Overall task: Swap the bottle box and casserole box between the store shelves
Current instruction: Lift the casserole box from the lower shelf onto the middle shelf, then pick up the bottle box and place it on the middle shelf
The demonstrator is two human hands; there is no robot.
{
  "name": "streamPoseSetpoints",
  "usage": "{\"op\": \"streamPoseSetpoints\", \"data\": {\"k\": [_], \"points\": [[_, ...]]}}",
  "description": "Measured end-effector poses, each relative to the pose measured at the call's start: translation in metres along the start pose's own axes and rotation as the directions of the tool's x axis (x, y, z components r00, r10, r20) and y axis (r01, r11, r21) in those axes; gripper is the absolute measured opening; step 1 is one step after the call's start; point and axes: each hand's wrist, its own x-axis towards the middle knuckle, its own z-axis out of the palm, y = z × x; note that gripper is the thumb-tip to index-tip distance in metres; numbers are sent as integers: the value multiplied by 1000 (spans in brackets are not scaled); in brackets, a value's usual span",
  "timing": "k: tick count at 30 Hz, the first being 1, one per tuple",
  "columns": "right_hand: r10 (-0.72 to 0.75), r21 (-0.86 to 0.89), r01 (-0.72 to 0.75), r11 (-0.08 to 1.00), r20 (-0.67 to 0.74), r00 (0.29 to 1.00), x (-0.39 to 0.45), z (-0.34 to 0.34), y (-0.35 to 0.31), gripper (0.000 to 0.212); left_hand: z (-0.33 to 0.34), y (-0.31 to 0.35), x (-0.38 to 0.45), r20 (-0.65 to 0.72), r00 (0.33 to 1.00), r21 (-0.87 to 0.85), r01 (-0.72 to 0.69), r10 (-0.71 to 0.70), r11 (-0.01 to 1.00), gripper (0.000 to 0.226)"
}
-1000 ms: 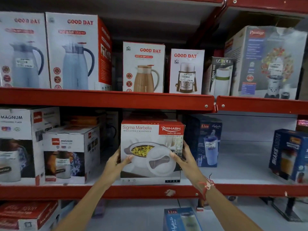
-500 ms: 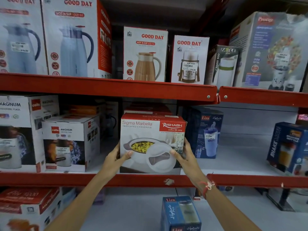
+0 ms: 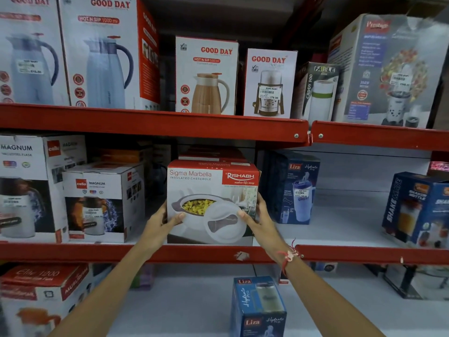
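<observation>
Your left hand (image 3: pixel 160 221) and right hand (image 3: pixel 258 218) clamp the sides of the Sigma Marbella casserole box (image 3: pixel 212 203) on the middle shelf (image 3: pixel 73 252). Its base hides behind the shelf lip. The Liza bottle box (image 3: pixel 258 307) below is cut off at the frame's bottom.

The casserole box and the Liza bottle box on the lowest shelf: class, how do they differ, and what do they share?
The casserole box is white and red; the Liza bottle box is blue.
The casserole box is wide, the bottle box narrow and tall.
The casserole box is in the grip of the left hand and right hand at the middle shelf; the bottle box stands untouched.
Both are upright printed cartons.
</observation>
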Motion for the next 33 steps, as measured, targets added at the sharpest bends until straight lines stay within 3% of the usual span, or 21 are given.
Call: {"op": "streamPoseSetpoints", "data": {"k": [5, 9, 12, 14, 17, 20, 24, 26, 29, 31, 33], "points": [[12, -9, -12, 1000, -7, 1000, 0, 0, 0, 79, 1, 0, 0, 11, 1000, -8, 15, -15, 1000, 61], [-7, -31, 6, 1000, -19, 1000, -6, -1, -2, 84, 3, -6, -4, -4, 999, -6, 50, -50, 999, 77], [-22, -72, 15, 997, -99, 995, -20, -7, 1, 82, 15, -15, -24, -252, 966, 38, 71, -59, 997, 82], [-58, -131, 33, 991, -186, 981, -39, -14, 7, 73, 26, -20, -46, -416, 909, 48, 8, 12, 999, 72], [-101, -163, 59, 985, -263, 959, -78, -25, 22, 53, 48, -28, -79, -481, 869, 61, -99, 116, 993, 47], [-76, -147, 33, 989, -295, 953, -113, -37, 47, 43, 75, -38, -107, -397, 911, 7, -115, 109, 993, 27], [52, -177, -116, 977, -329, 943, -146, -50, 94, 23, 114, -65, -139, -112, 990, 61, 89, -82, 994, 22], [197, -182, -249, 951, -264, 944, -157, -54, 120, 36, 134, -84, -148, -1, 968, 129, 248, -250, 960, 38], [465, -234, -468, 852, -71, 882, -165, -58, 155, 82, 159, -105, -154, 213, 848, 274, 424, -484, 863, 75], [544, -304, -505, 808, 56, 837, -169, -56, 171, 94, 173, -114, -156, 291, 812, 324, 415, -507, 850, 80], [532, -324, -468, 822, 143, 835, -170, -51, 178, 86, 183, -117, -155, 322, 817, 318, 383, -478, 868, 68]]}}
